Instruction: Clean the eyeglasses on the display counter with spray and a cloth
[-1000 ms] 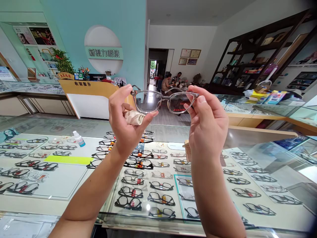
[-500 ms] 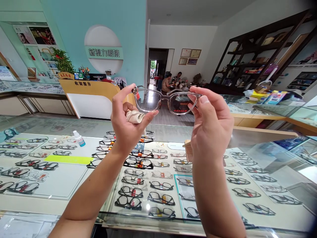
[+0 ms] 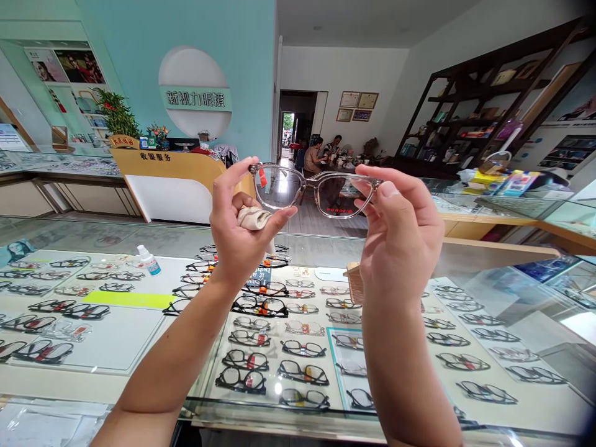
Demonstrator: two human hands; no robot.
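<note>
Clear-framed glasses (image 3: 310,182): centre of the frame, raised above the counter and roughly level, lenses facing the viewer; the height probably sets the lenses against a more distant background
Left hand (image 3: 233,223): left of centre, index fingertip at the frame's left corner, thumb extended near the lower rim; thumb contact cannot be told
Cloth (image 3: 254,218): bunched under the left hand's curled fingers, apparently to leave the fingertips free
Right hand (image 3: 403,226): right of centre, thumb and index finger pinching the right corner; an edge hold, likely to keep fingers off the lens
Spray bottle (image 3: 149,262): left of the frame, upright on the counter
Counter (image 3: 261,415): lower half, spectacle frames (image 3: 303,374) in rows, presumably spaced for viewing
</note>
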